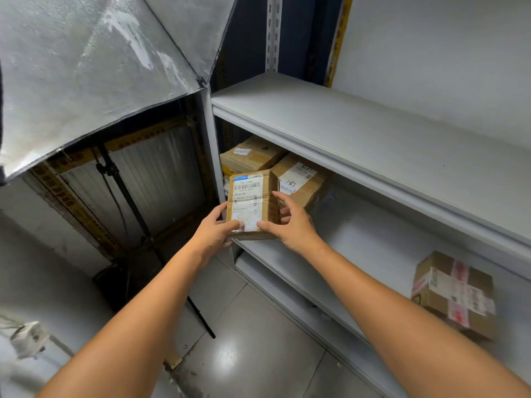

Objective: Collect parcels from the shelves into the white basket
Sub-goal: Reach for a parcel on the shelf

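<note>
two parcels behind held parcel

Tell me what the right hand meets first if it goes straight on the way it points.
The parcel itself: the right hand grips its right edge. Past it, probably the labelled box further back on the shelf; depth is unclear.

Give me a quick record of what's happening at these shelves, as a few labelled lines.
In hand: labelled parcel, a small cardboard box, at the left end of the middle shelf
Left hand: grips its left edge, thumb on the label
Right hand: grips its right side
Behind it: rear parcel and handwritten parcel, same shelf
Further right: taped parcel, same shelf
White basket: not in view
Left of the shelves: silver reflector on a stand
</note>
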Demonstrator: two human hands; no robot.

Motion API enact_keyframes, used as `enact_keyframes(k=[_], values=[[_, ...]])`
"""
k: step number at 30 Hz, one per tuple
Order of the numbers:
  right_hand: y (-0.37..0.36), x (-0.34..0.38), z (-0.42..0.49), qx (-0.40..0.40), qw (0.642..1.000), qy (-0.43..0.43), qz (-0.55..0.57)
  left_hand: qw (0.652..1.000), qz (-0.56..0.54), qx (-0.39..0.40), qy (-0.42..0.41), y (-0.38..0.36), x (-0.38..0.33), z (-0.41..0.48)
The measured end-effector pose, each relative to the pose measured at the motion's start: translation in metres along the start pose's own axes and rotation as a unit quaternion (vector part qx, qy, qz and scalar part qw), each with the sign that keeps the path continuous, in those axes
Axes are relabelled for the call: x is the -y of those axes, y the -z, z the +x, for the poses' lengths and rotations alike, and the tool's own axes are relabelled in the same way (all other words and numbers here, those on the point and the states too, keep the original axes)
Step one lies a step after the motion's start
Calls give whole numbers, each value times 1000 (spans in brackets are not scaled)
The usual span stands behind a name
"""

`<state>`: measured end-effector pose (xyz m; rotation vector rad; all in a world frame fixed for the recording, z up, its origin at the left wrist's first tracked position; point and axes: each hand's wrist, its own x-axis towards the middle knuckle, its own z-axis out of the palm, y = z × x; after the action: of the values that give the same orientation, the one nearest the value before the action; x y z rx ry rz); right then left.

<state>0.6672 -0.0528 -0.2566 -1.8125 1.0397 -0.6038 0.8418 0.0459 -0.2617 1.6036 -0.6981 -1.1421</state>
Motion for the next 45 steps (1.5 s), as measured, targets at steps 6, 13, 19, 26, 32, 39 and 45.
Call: enact_keyframes(k=[6,13,19,26,32,39,45], values=[[29,-34,-28,-36,992,-71,95,997,20,60,-33,-44,8,1],[82,-90,-75,-127,979,-130,92,993,47,103,-30,-132,29,-2],[119,-141,-99,-142,975,-158,71,988,87,122,-27,-199,58,9],[140,-193,-84,-202,956,-202,69,983,95,158,-9,-254,83,58],[129,-236,-55,-236,941,-233,68,973,124,195,-5,-267,115,115],[125,-262,-31,-256,934,-246,36,965,119,232,8,-279,133,156],[128,-275,-16,-269,928,-258,32,963,129,237,5,-287,137,176]])
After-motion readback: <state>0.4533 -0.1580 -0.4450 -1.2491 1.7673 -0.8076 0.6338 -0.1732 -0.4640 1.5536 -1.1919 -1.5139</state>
